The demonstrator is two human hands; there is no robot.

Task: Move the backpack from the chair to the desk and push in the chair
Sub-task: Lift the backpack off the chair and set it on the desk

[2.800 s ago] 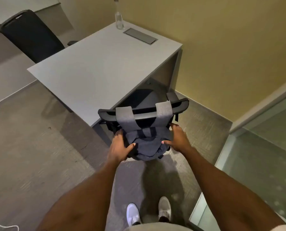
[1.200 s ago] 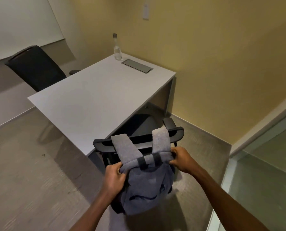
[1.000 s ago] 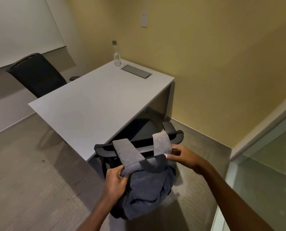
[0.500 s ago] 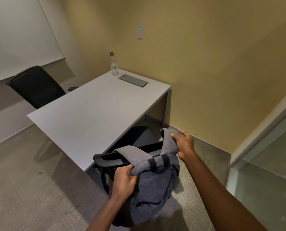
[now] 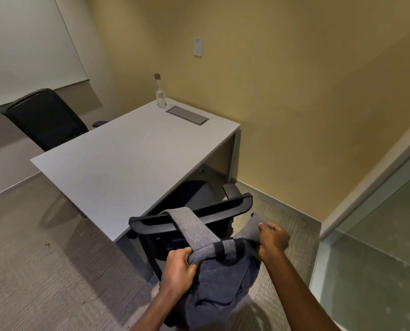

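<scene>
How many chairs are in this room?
2. One chair stands at the desk's near side, backpack strap over its backrest. The other chair is behind the desk's far left corner. More may be out of view.

Dim warm light, soft shadows, wide-angle distortion

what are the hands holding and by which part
Both hold the grey backpack: left hand at its top edge, right hand on a shoulder strap.

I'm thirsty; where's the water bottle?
The water bottle stands at the desk's far corner by the yellow wall, beside the grey cable hatch.
</scene>
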